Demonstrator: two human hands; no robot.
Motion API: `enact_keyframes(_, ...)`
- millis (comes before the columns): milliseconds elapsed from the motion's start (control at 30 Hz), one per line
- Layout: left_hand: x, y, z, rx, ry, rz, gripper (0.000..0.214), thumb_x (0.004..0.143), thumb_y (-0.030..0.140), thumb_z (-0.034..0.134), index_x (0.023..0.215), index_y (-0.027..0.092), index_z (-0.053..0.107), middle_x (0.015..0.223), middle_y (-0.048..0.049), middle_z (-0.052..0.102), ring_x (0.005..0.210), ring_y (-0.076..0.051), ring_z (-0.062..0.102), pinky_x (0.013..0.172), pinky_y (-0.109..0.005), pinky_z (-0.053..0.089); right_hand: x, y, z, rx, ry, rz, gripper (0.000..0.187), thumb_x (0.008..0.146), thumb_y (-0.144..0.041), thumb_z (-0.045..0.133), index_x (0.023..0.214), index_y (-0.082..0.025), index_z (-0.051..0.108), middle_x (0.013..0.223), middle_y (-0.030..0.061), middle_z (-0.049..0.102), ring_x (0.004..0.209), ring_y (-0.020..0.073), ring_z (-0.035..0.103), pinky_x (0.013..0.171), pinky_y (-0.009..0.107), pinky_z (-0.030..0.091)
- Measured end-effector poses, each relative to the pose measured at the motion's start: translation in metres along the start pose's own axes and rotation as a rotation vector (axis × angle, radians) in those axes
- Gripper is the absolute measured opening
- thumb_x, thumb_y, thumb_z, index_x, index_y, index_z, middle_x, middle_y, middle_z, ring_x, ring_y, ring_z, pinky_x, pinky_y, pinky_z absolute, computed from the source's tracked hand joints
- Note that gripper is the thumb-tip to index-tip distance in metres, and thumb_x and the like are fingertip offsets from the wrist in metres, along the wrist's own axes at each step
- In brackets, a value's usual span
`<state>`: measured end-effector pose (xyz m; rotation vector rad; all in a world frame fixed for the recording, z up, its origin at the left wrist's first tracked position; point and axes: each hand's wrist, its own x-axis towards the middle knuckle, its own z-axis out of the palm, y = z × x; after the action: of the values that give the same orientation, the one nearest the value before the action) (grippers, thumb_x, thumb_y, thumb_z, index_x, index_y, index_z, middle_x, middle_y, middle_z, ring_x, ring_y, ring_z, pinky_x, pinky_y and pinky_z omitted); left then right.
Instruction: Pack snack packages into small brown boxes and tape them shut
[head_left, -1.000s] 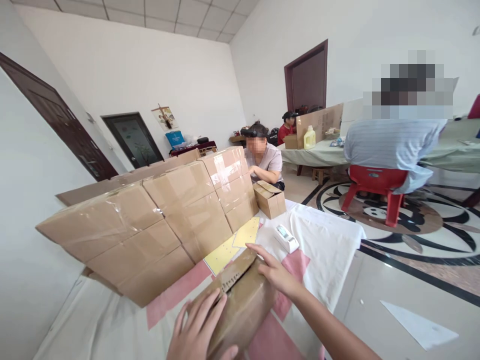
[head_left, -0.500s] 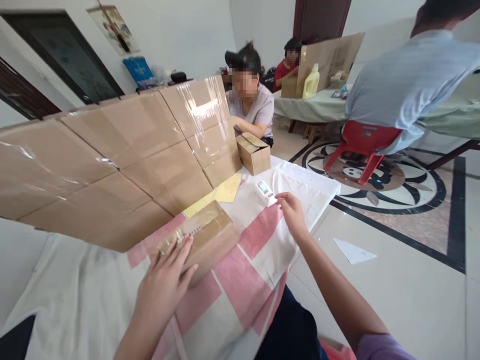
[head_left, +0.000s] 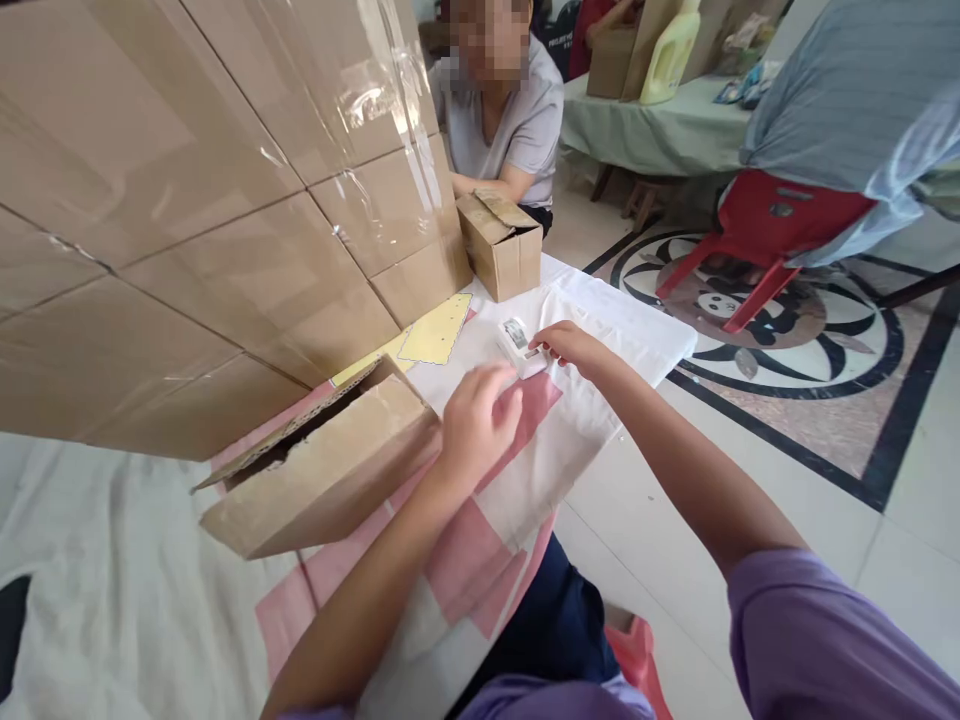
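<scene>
Box (head_left: 322,480) unsealed, flap ajar; left hand (head_left: 480,420) spread, empty; right hand (head_left: 566,343) pressed together at white device (head_left: 517,343), pinched item unclear.

A single camera, worn on the person's head, looks out from above the near edge of the tabletop under its white cloth with pink patches (head_left: 622,310), facing forward and steeply down. It sits close: dark blue trousers (head_left: 555,620) and a short purple sleeve (head_left: 810,620) enter at the bottom, while the left hand (head_left: 480,420) and right hand (head_left: 574,345) fall near mid-frame. Past the tabletop's far edge, the view reaches a farther table draped in pale green cloth (head_left: 660,140).
</scene>
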<state>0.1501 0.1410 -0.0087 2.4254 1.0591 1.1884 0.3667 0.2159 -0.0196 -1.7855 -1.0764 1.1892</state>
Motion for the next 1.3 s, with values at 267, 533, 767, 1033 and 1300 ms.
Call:
enact_keyframes(267, 0.079, -0.085, 0.109, -0.382, -0.01, -0.521, 0.035, 0.101, 0.041, 0.047, 0.127, 0.023, 0.062, 0.135, -0.0086, 0.065, 0.128, -0.023, 0.06, 0.11, -0.037, 0.043, 0.011, -0.02, 0.01, -0.16, -0.07, 0.124, 0.028, 0.073, -0.012, 0.073, 0.054, -0.018, 0.053, 0.051, 0.0004, 0.048, 0.049, 0.0112, 0.038, 0.049, 0.029, 0.026)
enact_keyframes(533, 0.055, -0.1, 0.119, -0.323, -0.204, -0.167, 0.1, 0.076, 0.061, 0.076, 0.157, 0.034, 0.026, 0.163, -0.0081, 0.029, 0.153, -0.035, 0.026, 0.123, -0.052, 0.022, -0.004, -0.025, -0.005, -0.043, -0.206, 0.084, 0.032, 0.089, -0.01, 0.061, 0.061, -0.019, 0.05, 0.058, -0.0026, 0.042, 0.055, 0.0099, 0.039, 0.052, 0.027, 0.03)
enact_keyframes(767, 0.048, -0.091, 0.111, -0.295, -0.248, -0.163, 0.117, 0.061, 0.04, 0.086, 0.157, 0.035, 0.021, 0.156, -0.0094, 0.033, 0.145, -0.04, 0.035, 0.122, -0.052, 0.025, -0.03, -0.012, -0.012, -0.103, -0.179, 0.072, 0.028, 0.08, -0.018, 0.069, 0.057, -0.018, 0.053, 0.061, -0.0011, 0.043, 0.059, 0.0107, 0.04, 0.053, 0.026, 0.032)
enact_keyframes(1033, 0.049, -0.085, 0.107, -0.263, -0.238, -0.149, 0.111, 0.064, 0.04, 0.084, 0.156, 0.031, 0.022, 0.152, -0.0125, 0.037, 0.141, -0.04, 0.039, 0.118, -0.054, 0.029, -0.051, 0.015, -0.01, -0.008, -0.138, 0.083, 0.023, 0.073, -0.027, 0.073, 0.059, -0.018, 0.056, 0.064, -0.001, 0.045, 0.062, 0.0108, 0.041, 0.057, 0.027, 0.033)
enact_keyframes(1300, 0.051, -0.085, 0.105, -0.237, -0.256, -0.145, 0.112, 0.062, 0.042, 0.084, 0.156, 0.029, 0.024, 0.152, -0.0139, 0.038, 0.139, -0.039, 0.041, 0.118, -0.052, 0.028, -0.051, 0.029, -0.003, 0.104, -0.186, 0.023, 0.023, 0.077, -0.028, 0.07, 0.06, -0.018, 0.058, 0.064, -0.0002, 0.046, 0.062, 0.0123, 0.041, 0.058, 0.029, 0.029)
